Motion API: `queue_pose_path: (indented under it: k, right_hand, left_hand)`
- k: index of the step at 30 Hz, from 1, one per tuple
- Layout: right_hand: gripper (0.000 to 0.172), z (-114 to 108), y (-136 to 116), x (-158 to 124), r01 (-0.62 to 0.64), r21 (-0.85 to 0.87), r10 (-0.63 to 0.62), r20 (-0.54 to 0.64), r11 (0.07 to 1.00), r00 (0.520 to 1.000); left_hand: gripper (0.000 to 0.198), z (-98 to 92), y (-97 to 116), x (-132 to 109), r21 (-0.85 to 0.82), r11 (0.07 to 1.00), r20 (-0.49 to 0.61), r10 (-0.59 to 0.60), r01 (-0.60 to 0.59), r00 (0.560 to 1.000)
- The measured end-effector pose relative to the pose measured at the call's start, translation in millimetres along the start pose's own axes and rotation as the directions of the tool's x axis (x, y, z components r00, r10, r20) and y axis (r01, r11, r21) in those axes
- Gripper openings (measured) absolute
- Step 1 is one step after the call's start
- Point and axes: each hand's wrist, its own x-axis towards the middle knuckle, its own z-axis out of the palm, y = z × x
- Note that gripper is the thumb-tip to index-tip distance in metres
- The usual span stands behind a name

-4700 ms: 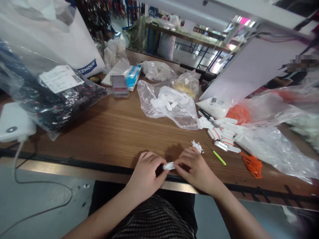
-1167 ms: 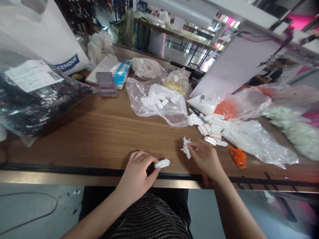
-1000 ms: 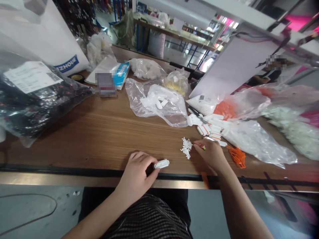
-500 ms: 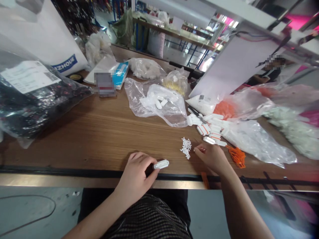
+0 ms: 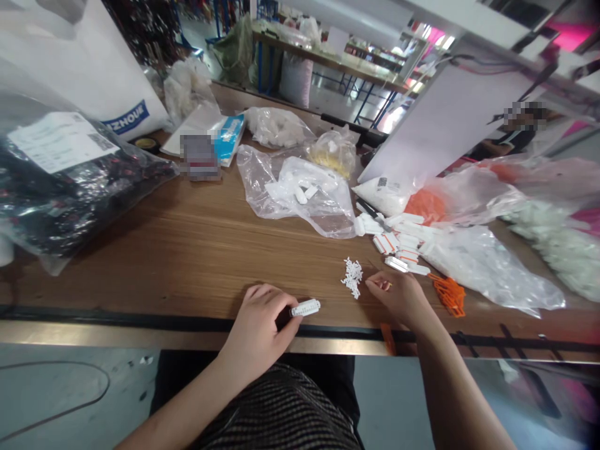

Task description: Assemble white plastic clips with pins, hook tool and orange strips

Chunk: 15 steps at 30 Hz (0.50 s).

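Near the table's front edge, my left hand [image 5: 263, 319] grips one end of a small white plastic piece [image 5: 305, 307] between thumb and fingers. My right hand [image 5: 396, 294] rests to the right of a little pile of tiny white parts [image 5: 352, 277], its fingers pinched together. Whatever is between those fingertips is too small to make out. Beyond the right hand lie white strips and pieces [image 5: 409, 242], some with orange lines. A bundle of orange strips [image 5: 449, 294] is at its right.
Clear bags [image 5: 300, 187] of parts lie across the back and right. A large bag of dark items [image 5: 70, 194] fills the left. A white panel [image 5: 435, 119] stands behind; a person [image 5: 510, 134] sits beyond it.
The view has shifted slightly. Both hands keep nearly the same places and grips; the right fingers have moved only a little.
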Motion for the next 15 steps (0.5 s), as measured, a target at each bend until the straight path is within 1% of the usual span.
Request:
queue_pose_path:
  k: [2, 4, 6, 8, 10, 12, 15]
  right_hand:
    - [0.020, -1, -11, -1, 0.007, 0.049, -0.007, -0.003, 0.999, 1.000]
    - [0.021, -1, -30, -4, 0.061, 0.161, -0.059, -0.022, 0.985, 0.998]
    - [0.021, 1, -54, -9, 0.168, 0.289, -0.165, -0.035, 0.943, 0.986]
    - [0.020, 6, -76, -14, 0.281, 0.375, -0.292, -0.027, 0.883, 0.956]
    - [0.019, 11, -92, -18, 0.350, 0.426, -0.378, -0.019, 0.834, 0.925]
    - [0.018, 17, -100, -19, 0.391, 0.449, -0.425, -0.026, 0.803, 0.905]
    - [0.018, 24, -101, -18, 0.425, 0.445, -0.455, -0.045, 0.788, 0.890]
  left_hand:
    - [0.005, 0.4, -1, 0, 0.000, 1.000, -0.003, 0.003, -0.003, 1.000]
    - [0.005, 0.4, -1, 0, 0.001, 1.000, -0.005, 0.007, -0.007, 1.000]
    - [0.005, 0.0, -1, 0, -0.001, 1.000, -0.005, 0.006, -0.006, 1.000]
    - [0.005, -0.5, 0, 1, -0.005, 1.000, -0.005, 0.004, -0.004, 1.000]
    - [0.006, -0.9, 0, 1, -0.010, 1.000, -0.005, 0.002, -0.002, 1.000]
    - [0.005, -1.2, 1, 2, -0.014, 1.000, -0.004, 0.003, -0.003, 1.000]
    - [0.004, -1.5, 2, 2, -0.016, 1.000, -0.003, 0.003, -0.003, 1.000]
